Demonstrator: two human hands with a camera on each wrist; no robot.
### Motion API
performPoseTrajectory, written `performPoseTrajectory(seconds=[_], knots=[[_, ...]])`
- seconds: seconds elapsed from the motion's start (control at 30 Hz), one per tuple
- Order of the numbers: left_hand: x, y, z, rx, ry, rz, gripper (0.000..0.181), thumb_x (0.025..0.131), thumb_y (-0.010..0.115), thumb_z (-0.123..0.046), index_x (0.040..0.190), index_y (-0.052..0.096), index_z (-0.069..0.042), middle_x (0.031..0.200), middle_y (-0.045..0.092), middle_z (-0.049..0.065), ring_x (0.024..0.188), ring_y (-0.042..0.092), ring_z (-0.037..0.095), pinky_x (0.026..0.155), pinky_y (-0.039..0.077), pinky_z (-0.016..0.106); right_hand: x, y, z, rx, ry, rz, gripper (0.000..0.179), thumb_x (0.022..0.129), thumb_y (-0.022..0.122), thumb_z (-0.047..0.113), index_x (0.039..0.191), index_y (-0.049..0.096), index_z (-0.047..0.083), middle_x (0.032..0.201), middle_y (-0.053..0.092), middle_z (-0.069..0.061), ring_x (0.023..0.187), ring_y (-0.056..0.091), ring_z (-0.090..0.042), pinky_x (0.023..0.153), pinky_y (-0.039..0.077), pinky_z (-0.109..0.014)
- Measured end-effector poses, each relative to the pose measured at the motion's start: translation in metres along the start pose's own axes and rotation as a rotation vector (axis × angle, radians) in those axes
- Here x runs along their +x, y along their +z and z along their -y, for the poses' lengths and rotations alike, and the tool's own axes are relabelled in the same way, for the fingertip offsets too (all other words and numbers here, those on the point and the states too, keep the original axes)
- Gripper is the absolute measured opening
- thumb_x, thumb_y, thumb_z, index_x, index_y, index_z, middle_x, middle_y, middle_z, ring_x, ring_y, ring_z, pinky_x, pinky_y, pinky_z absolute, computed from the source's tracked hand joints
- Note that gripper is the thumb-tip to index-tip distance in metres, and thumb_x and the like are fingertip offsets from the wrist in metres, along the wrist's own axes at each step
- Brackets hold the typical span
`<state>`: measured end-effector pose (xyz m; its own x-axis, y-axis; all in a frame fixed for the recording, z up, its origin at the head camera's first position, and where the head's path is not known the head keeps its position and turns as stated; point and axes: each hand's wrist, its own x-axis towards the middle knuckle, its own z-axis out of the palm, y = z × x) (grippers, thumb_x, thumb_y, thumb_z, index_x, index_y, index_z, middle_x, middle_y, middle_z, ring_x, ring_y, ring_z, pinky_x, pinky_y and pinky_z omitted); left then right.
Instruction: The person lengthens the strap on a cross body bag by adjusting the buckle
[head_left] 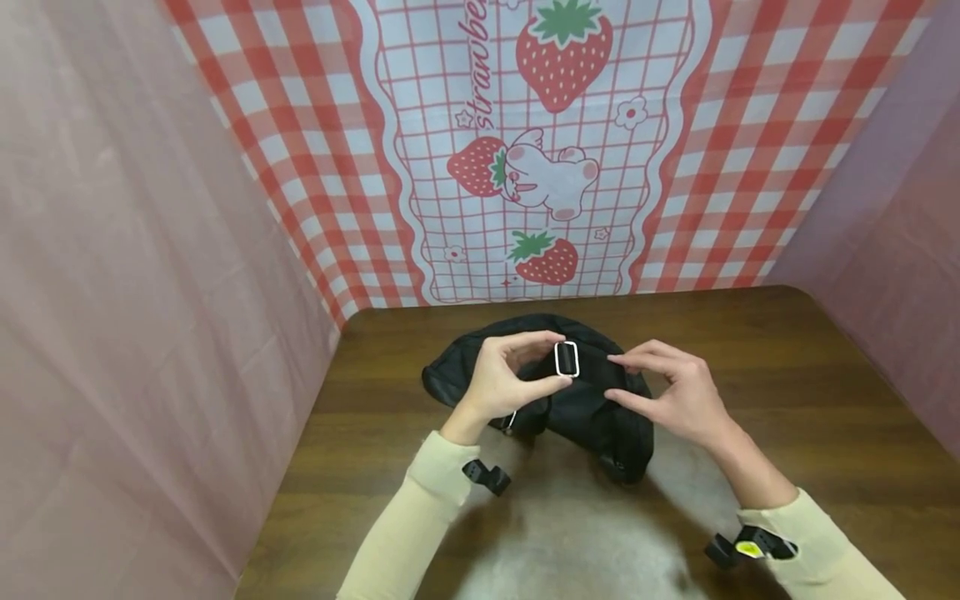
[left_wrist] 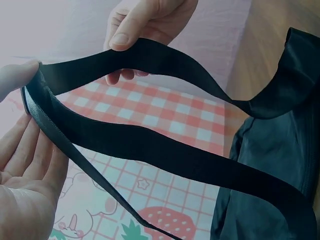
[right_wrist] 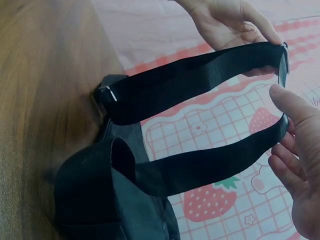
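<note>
A black fabric bag [head_left: 626, 442] with a wide black strap [left_wrist: 150, 145] lies on the table. My left hand [head_left: 498, 379] pinches a silver rectangular slider buckle [head_left: 567, 359] by its top and bottom edges, with the strap running through it. To the right of the buckle, my right hand [head_left: 678, 392] holds the strap by its edges, thumb and fingers on opposite sides. In the right wrist view, the strap forms a long loop from the buckle back to the bag. A second metal fitting [right_wrist: 107, 93] sits near the strap's other end.
The brown wooden table [head_left: 360, 467] extends around the bag. Behind it hangs a red checked cloth [head_left: 720, 167] with strawberries, and pale pink curtains [head_left: 150, 292] stand at the sides. Wrist cameras [head_left: 486, 477] are strapped over both sleeves.
</note>
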<state>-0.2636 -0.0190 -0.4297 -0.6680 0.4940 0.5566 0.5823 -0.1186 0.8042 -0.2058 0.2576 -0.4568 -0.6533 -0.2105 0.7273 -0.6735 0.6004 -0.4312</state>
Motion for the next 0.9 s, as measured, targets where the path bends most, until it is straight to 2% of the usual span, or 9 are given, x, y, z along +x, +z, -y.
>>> performPoseTrajectory(seconds=[0.13, 0.23, 0.3, 0.4, 0.5, 0.57, 0.63, 0.77, 0.9], knots=[[-0.001, -0.001, 0.001, 0.017, -0.006, -0.005, 0.049, 0.077, 0.090, 0.007, 0.123, 0.074, 0.006, 0.122, 0.076, 0.025, 0.113, 0.075, 0.023, 0.103, 0.062, 0.040, -0.001, -0.006, -0.001, -0.041, 0.003, 0.005, 0.058, 0.061, 0.102, 0.005, 0.115, 0.084, 0.016, 0.099, 0.076, 0.005, 0.088, 0.071, -0.015, 0.079, 0.051, -0.009], [-0.002, 0.001, 0.002, 0.045, -0.009, 0.001, 0.048, 0.077, 0.091, 0.005, 0.122, 0.076, 0.005, 0.121, 0.077, 0.023, 0.112, 0.076, 0.023, 0.102, 0.062, 0.037, -0.002, -0.011, -0.002, -0.067, 0.002, 0.027, 0.057, 0.061, 0.102, 0.005, 0.114, 0.084, 0.016, 0.100, 0.075, 0.006, 0.089, 0.070, -0.010, 0.080, 0.049, -0.007], [-0.002, 0.004, 0.002, 0.059, -0.012, 0.002, 0.047, 0.077, 0.091, 0.003, 0.122, 0.076, 0.004, 0.121, 0.078, 0.021, 0.111, 0.076, 0.023, 0.101, 0.063, 0.036, -0.001, -0.012, 0.000, -0.065, 0.002, 0.063, 0.061, 0.062, 0.102, 0.005, 0.119, 0.082, 0.015, 0.105, 0.076, 0.006, 0.096, 0.068, -0.005, 0.085, 0.048, -0.005], [-0.002, 0.010, 0.003, 0.088, -0.010, 0.002, 0.046, 0.078, 0.092, 0.000, 0.122, 0.077, 0.002, 0.120, 0.079, 0.019, 0.110, 0.077, 0.023, 0.099, 0.063, 0.034, 0.004, -0.007, 0.008, 0.025, 0.014, 0.159, 0.074, 0.068, 0.100, 0.005, 0.136, 0.073, 0.014, 0.123, 0.075, 0.000, 0.112, 0.068, -0.002, 0.098, 0.047, -0.004], [0.000, 0.016, 0.002, 0.119, 0.010, 0.003, 0.045, 0.080, 0.092, -0.003, 0.122, 0.077, 0.001, 0.119, 0.079, 0.018, 0.110, 0.078, 0.024, 0.097, 0.064, 0.031, 0.014, 0.004, 0.020, 0.178, 0.035, 0.228, 0.080, 0.076, 0.096, 0.003, 0.148, 0.062, 0.012, 0.137, 0.070, -0.008, 0.124, 0.066, -0.002, 0.105, 0.050, -0.010], [-0.001, 0.019, 0.000, 0.122, 0.025, -0.004, 0.045, 0.080, 0.092, -0.003, 0.122, 0.078, 0.001, 0.119, 0.079, 0.018, 0.109, 0.077, 0.024, 0.095, 0.064, 0.030, 0.020, 0.009, 0.026, 0.264, 0.046, 0.223, 0.076, 0.078, 0.092, -0.003, 0.147, 0.061, 0.009, 0.136, 0.069, -0.012, 0.121, 0.067, -0.001, 0.101, 0.055, -0.013], [-0.001, 0.020, -0.002, 0.100, 0.036, -0.024, 0.044, 0.079, 0.093, -0.002, 0.120, 0.078, 0.003, 0.117, 0.078, 0.019, 0.107, 0.077, 0.024, 0.095, 0.064, 0.030, 0.024, 0.010, 0.030, 0.323, 0.044, 0.192, 0.068, 0.078, 0.088, -0.010, 0.140, 0.065, 0.005, 0.127, 0.070, -0.013, 0.115, 0.069, -0.001, 0.097, 0.058, -0.015], [-0.003, 0.019, -0.003, 0.071, 0.032, -0.039, 0.044, 0.077, 0.094, 0.002, 0.118, 0.079, 0.003, 0.113, 0.078, 0.019, 0.105, 0.078, 0.021, 0.094, 0.065, 0.032, 0.030, 0.002, 0.033, 0.391, 0.043, 0.156, 0.059, 0.076, 0.084, -0.020, 0.131, 0.070, -0.002, 0.116, 0.071, -0.006, 0.105, 0.072, -0.002, 0.089, 0.061, -0.016], [-0.005, 0.018, 0.000, 0.087, 0.007, -0.020, 0.044, 0.077, 0.094, 0.000, 0.118, 0.079, 0.002, 0.114, 0.080, 0.018, 0.106, 0.079, 0.017, 0.094, 0.065, 0.031, 0.038, -0.005, 0.034, 0.460, 0.047, 0.165, 0.056, 0.079, 0.081, -0.022, 0.131, 0.069, -0.007, 0.118, 0.070, -0.001, 0.105, 0.074, -0.004, 0.087, 0.062, -0.018]])
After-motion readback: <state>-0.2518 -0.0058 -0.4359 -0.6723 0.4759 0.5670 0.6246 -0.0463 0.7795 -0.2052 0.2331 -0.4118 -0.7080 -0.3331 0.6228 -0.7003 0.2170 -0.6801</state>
